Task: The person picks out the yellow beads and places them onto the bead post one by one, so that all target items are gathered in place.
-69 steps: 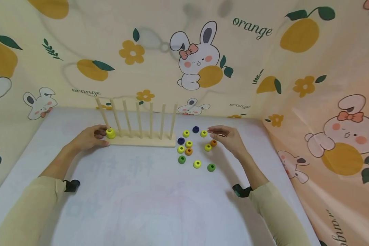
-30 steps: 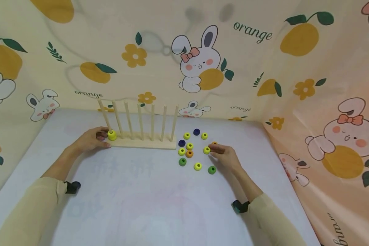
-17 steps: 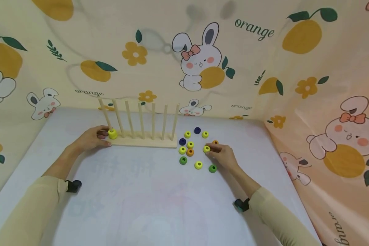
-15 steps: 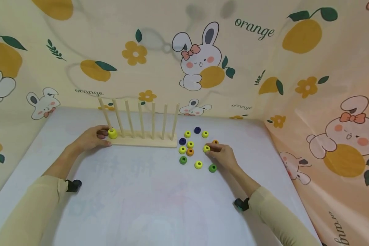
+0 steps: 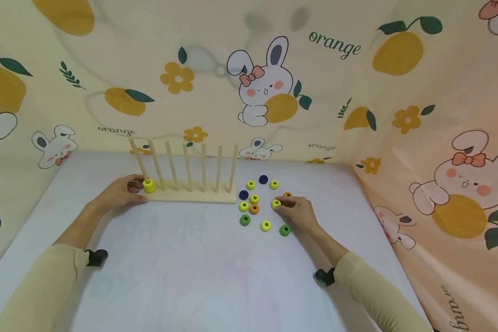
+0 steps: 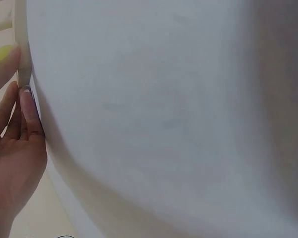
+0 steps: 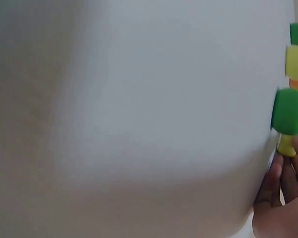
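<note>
A pale wooden peg stand [image 5: 191,197] with a row of upright pegs stands at the back left of the table. Yellow beads [image 5: 149,186] sit low on its leftmost peg. My left hand [image 5: 122,190] holds the left end of the base, thumb in front and fingers behind; the left wrist view shows its fingertips [image 6: 29,104] against the base end. Among the loose beads to the right, my right hand [image 5: 300,213] pinches a yellow bead [image 5: 275,204] between thumb and fingers. In the right wrist view that yellow bead [image 7: 286,145] shows partly behind a green bead [image 7: 288,111].
Loose beads lie right of the stand: dark blue [image 5: 263,179], yellow [image 5: 265,226], orange [image 5: 254,209] and green [image 5: 284,230]. Another orange bead [image 5: 287,195] is partly hidden behind my right hand. A printed cloth [image 5: 207,101] rises behind the table and on its sides.
My right hand has come down and slightly left from beside the back yellow bead, and its fingers have closed on a nearer yellow bead. The left hand stays at the stand's end.
</note>
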A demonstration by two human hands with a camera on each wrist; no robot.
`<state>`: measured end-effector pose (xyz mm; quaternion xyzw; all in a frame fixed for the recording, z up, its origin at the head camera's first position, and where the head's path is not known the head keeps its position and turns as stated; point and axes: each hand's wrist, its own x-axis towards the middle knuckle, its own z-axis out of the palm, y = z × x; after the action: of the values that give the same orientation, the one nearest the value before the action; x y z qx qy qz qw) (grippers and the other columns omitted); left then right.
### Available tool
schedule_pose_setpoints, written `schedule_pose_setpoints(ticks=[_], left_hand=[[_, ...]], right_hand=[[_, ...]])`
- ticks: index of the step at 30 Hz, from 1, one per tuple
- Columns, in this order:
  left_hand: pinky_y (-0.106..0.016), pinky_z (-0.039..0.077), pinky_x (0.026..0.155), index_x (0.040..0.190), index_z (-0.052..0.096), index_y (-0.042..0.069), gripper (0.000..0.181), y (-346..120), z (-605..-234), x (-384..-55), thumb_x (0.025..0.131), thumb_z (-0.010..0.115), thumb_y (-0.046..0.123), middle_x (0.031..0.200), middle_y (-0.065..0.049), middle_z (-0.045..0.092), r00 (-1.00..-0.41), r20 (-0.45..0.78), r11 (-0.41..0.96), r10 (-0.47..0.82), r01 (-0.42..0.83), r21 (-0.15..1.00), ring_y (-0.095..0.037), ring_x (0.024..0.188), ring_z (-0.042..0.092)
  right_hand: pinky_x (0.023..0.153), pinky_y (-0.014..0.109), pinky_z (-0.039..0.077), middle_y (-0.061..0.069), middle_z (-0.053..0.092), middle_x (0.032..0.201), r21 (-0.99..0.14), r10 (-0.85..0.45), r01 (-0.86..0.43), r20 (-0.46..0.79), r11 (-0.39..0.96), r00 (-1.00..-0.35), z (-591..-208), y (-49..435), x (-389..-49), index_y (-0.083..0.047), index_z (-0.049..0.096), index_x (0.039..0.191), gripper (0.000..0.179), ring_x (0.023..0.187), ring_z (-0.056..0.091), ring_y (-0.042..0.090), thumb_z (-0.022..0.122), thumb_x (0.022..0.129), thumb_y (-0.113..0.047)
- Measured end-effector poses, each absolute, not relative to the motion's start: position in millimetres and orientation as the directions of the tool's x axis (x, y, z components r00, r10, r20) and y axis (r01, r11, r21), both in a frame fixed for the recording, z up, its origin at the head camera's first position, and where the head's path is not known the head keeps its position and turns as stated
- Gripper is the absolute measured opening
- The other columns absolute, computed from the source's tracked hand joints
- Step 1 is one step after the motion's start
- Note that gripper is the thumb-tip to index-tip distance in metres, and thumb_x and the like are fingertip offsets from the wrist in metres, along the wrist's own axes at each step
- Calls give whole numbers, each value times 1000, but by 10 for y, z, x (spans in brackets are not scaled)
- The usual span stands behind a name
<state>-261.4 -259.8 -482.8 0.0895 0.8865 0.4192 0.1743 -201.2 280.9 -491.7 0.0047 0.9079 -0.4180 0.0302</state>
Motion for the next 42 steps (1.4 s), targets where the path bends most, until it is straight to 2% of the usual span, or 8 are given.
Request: schedule_pose_setpoints(ticks=[8, 12, 17, 24, 35, 42], left_hand=[[-52, 39, 109, 147, 31, -11, 83, -2620, -4831, -2597, 85, 79, 16, 137, -31, 46, -923, -222, 614, 314, 19, 789, -44, 126, 47], [-53, 39, 110, 147, 30, -12, 82, -2604, -4848, -2603, 86, 78, 14, 137, -32, 46, -925, -225, 619, 306, 14, 785, -45, 126, 47], [-53, 39, 109, 147, 31, -12, 82, -2624, -4826, -2621, 86, 79, 14, 136, -32, 46, -925, -224, 622, 307, 16, 783, -44, 125, 47], [-53, 38, 110, 148, 30, -10, 82, -2604, -4812, -2624, 86, 78, 15, 137, -31, 45, -923, -238, 625, 303, 4, 781, -44, 126, 46], [-53, 38, 110, 148, 29, -11, 82, -2589, -4815, -2576, 87, 78, 14, 137, -31, 45, -924, -248, 630, 290, -11, 776, -44, 126, 46], [-54, 37, 111, 148, 30, -11, 80, -2577, -4826, -2590, 87, 77, 12, 137, -31, 45, -929, -232, 627, 289, 0, 779, -45, 126, 45]], right_hand=[[83, 30, 58, 5, 72, 116, -785, -37, 40, -80, 618, -996, -4814, 2801, -2020, -18, 74, 118, 31, 100, 68, 20, 78, 87, -20], [83, 31, 57, 6, 72, 113, -806, -38, 41, -78, 591, -996, -4725, 2813, -2053, -17, 73, 120, 31, 95, 70, 21, 76, 89, -15], [82, 35, 56, 6, 72, 113, -797, -53, -28, -5, 604, -999, -4589, 2819, -2132, -18, 72, 121, 31, 100, 69, 24, 74, 90, -15], [76, 23, 57, 6, 71, 117, -809, -76, -100, 68, 579, -995, -4377, 2779, -2251, -15, 72, 121, 32, 101, 69, 23, 75, 90, -17], [77, 28, 56, 5, 73, 112, -780, -127, -196, 150, 595, -981, -4044, 2622, -2433, -15, 71, 124, 36, 97, 68, 21, 76, 90, -26], [81, 28, 56, 6, 69, 120, -797, -163, -232, 168, 558, -972, -3801, 2488, -2545, -12, 67, 127, 38, 97, 67, 22, 74, 91, -20]])
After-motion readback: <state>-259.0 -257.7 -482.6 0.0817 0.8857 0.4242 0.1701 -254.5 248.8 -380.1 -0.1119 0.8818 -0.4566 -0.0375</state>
